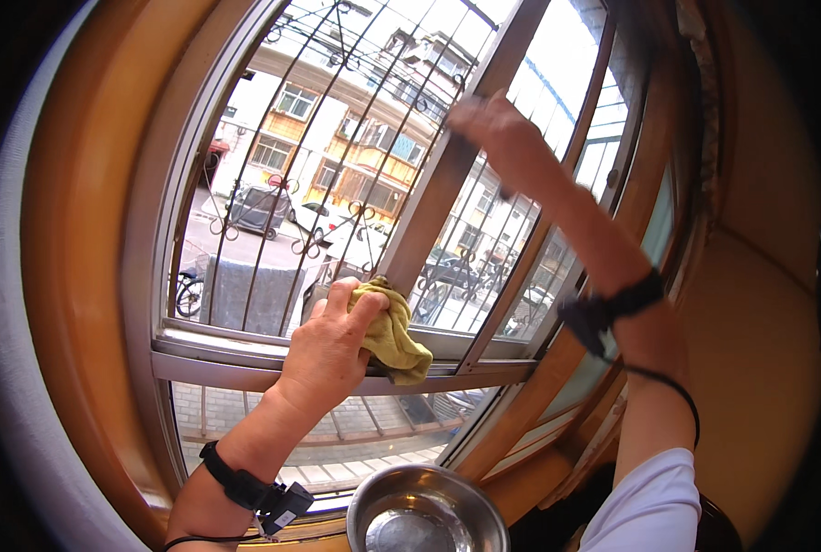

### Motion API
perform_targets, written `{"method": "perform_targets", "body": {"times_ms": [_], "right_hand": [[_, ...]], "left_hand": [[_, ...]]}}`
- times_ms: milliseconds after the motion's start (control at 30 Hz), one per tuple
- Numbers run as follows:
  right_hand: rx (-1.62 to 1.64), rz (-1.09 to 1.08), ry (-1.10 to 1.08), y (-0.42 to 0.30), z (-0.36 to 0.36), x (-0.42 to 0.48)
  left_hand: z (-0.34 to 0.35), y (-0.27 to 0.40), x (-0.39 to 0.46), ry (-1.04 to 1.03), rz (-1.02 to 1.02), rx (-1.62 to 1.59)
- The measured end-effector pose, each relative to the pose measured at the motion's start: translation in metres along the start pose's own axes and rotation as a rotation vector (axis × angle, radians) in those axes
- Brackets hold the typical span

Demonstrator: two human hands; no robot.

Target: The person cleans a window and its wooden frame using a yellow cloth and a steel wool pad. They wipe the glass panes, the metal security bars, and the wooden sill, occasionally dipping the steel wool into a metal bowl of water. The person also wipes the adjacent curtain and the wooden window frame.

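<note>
My left hand (331, 338) is closed around a crumpled yellow-green cloth (398, 341), which it holds against the foot of the upright sash frame (417, 228), just above the window's horizontal rail (234, 369). Higher up, my right hand (496, 131) is raised at the upper part of the same upright, blurred, with its fingers bent. Whether it holds something dark or only touches the frame cannot be made out. Both wrists wear black straps with small devices and cables.
A round stainless steel basin (424, 476) stands below the window, in front of the lower pane. Metal security bars (345, 155) with scrolls run outside the glass. Wooden window casing (82, 276) curves along the left, and another sliding pane frame (521, 276) stands at the right.
</note>
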State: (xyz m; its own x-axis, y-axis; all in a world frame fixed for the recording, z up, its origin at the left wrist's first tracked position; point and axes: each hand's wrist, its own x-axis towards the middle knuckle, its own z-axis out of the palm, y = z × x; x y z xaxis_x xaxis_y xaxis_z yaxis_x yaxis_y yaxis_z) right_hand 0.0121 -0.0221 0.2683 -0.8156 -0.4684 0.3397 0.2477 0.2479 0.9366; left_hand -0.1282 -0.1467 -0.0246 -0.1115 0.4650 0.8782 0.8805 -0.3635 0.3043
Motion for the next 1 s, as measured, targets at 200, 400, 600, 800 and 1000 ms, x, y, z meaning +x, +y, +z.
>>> {"method": "perform_targets", "body": {"times_ms": [200, 400, 600, 800, 1000], "right_hand": [[0.015, 0.055, -0.039, 0.022, 0.0, 0.011], [-0.1, 0.283, -0.065, 0.111, -0.016, 0.031], [0.195, 0.052, 0.008, -0.042, -0.002, -0.01], [-0.025, 0.213, 0.061, 0.083, 0.007, 0.02], [-0.062, 0.279, -0.04, 0.089, -0.007, 0.028]], "left_hand": [[-0.002, -0.004, 0.0, 0.029, 0.005, 0.034], [0.013, 0.005, 0.002, 0.03, 0.036, -0.048], [-0.001, -0.002, -0.001, 0.03, 0.003, 0.009], [0.004, 0.004, 0.001, 0.026, 0.024, -0.01], [0.011, 0.007, 0.003, 0.032, 0.037, -0.043]]}}
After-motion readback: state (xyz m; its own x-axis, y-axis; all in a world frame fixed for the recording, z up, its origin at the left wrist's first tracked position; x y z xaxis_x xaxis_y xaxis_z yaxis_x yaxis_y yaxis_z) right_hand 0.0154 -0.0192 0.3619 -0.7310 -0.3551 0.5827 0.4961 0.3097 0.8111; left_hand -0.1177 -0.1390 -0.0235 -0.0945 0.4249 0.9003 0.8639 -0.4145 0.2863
